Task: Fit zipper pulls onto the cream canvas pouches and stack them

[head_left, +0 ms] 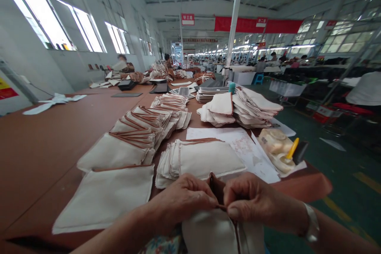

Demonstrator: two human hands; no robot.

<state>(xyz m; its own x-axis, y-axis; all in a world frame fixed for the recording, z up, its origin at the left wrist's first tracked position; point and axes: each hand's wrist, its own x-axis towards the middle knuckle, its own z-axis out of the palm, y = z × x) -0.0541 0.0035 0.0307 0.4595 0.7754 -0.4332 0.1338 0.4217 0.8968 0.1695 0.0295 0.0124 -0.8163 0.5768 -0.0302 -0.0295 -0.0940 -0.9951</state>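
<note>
A cream fabric pouch [208,232] with brown edging hangs at the bottom centre, its brown-lined mouth parted. My left hand [190,196] pinches the brown edge from the left. Close beside it, my right hand [250,196] grips the same edge between thumb and curled fingers, with a silver bracelet at the wrist. Just beyond both hands lies a stack of similar cream pieces [208,156] with brown trim. To the left, one flat cream piece [107,194] rests on the brown table [59,139], near an overlapping row of others [133,131].
Right of the stacks sit white paper [238,147] and a glue tub [278,158] with a yellow-handled brush [293,149]. More piled cream pieces [253,107] lie behind, near a teal spool [231,87]. The table's corner [323,184] ends at right. People work in the distance.
</note>
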